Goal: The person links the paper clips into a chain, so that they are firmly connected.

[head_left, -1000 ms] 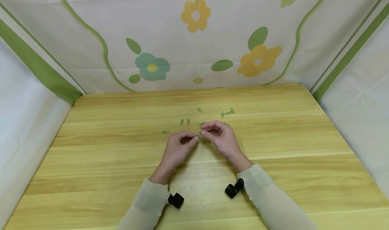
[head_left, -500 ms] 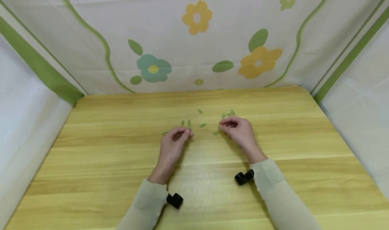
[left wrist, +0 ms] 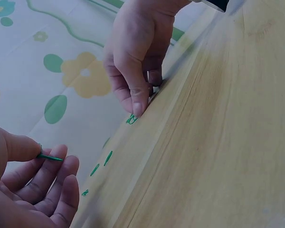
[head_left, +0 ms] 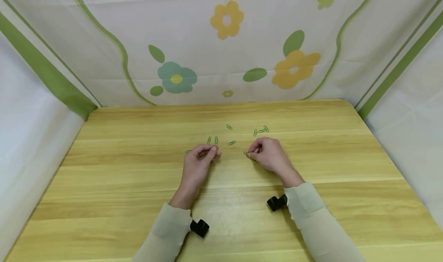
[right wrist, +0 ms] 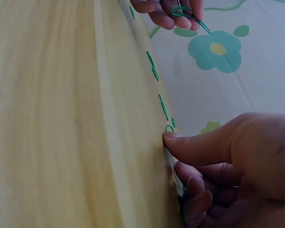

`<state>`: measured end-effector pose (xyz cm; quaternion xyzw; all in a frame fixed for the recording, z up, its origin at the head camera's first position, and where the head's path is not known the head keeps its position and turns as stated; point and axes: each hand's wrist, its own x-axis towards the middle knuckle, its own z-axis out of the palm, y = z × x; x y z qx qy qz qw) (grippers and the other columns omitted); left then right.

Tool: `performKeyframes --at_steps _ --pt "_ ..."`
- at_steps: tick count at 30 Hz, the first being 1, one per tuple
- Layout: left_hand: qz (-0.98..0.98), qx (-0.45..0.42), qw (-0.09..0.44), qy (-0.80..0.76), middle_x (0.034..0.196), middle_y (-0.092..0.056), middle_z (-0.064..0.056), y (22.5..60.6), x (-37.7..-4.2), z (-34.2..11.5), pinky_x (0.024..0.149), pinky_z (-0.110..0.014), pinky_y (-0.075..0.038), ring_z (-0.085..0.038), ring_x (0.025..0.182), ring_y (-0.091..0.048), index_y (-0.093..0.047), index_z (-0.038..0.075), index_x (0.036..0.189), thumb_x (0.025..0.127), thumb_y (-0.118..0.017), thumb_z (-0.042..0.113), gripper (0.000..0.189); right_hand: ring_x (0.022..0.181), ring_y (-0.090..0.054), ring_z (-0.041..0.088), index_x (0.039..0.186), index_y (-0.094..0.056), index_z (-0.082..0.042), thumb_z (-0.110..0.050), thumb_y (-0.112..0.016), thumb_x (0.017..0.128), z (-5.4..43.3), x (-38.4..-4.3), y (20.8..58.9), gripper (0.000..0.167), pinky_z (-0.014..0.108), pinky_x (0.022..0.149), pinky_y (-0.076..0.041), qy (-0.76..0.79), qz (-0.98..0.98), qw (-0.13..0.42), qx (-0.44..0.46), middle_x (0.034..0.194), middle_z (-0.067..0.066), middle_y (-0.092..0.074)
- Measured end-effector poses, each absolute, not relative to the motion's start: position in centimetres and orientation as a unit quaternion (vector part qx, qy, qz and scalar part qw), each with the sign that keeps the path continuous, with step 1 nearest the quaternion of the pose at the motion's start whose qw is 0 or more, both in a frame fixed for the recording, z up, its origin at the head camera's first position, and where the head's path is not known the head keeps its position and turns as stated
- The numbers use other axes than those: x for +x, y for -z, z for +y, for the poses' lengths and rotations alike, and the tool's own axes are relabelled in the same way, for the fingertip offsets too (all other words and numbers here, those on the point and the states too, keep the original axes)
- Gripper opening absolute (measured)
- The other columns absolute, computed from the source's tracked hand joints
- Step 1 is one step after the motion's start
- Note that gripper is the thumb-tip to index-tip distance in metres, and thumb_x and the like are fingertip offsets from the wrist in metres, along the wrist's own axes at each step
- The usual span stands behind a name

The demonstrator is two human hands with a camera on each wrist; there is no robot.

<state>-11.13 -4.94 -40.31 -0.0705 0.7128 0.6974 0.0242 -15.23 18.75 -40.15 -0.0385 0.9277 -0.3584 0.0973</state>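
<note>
My left hand (head_left: 196,166) pinches a green paper clip (right wrist: 181,11) between thumb and fingers, and a second green clip (right wrist: 203,25) hangs linked to it. In the left wrist view this held clip (left wrist: 51,157) juts from under the thumb, with the other fingers loosely bent. To the right, my right hand (head_left: 271,156) is down at the tabletop. Its thumb and forefinger pinch one end of another green paper clip (head_left: 245,153). The looped end of that clip (right wrist: 169,128) shows past the thumb in the right wrist view.
More green paper clips lie on the wooden table (head_left: 138,200): a single clip (head_left: 229,127) further back, one between the hands (head_left: 232,143), a pair (head_left: 209,140) by the left fingers, and a cluster (head_left: 261,131) beyond the right hand. A flowered curtain (head_left: 207,62) hangs behind.
My hands were together over a clip, then parted. The left shifted slightly left with its clips; the right moved right and came down, taking hold of a clip on the table.
</note>
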Motion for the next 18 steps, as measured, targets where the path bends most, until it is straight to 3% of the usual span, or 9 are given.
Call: performKeyframes --at_steps 6,11,18 --pt "0.714 -0.071 0.028 -0.696 0.108 -0.081 -0.016 40.4 -11.0 -5.1 0.084 -0.028 -0.06 -0.031 0.103 -0.077 -0.074 -0.002 0.118 0.107 -0.068 0.014 0.02 0.083 -0.064 0.019 0.104 -0.072 -0.01 -0.025 -0.075 0.103 17.9 -14.6 40.4 0.015 0.03 0.074 -0.051 0.401 0.911 0.094 -0.008 0.097 0.007 -0.072" --pt "0.712 -0.074 0.027 -0.698 0.106 -0.081 -0.017 40.7 -10.9 -5.2 0.082 -0.027 -0.06 -0.029 0.099 -0.079 -0.074 -0.003 0.117 0.107 -0.068 0.013 0.02 0.083 -0.068 0.018 0.118 -0.066 -0.003 -0.022 -0.07 0.107 16.6 -14.0 41.3 0.022 0.026 0.07 -0.059 0.57 0.815 0.09 0.053 0.103 0.011 -0.071" --pt "0.704 -0.066 0.031 -0.706 0.107 -0.08 -0.017 40.7 -11.1 -5.0 0.083 -0.029 -0.061 -0.029 0.099 -0.079 -0.074 -0.002 0.12 0.108 -0.068 0.015 0.022 0.081 -0.069 0.013 0.121 -0.064 0.0 -0.012 -0.07 0.106 15.8 -13.7 41.8 0.02 0.021 0.069 -0.061 0.653 0.748 0.025 0.116 0.105 0.009 -0.07"
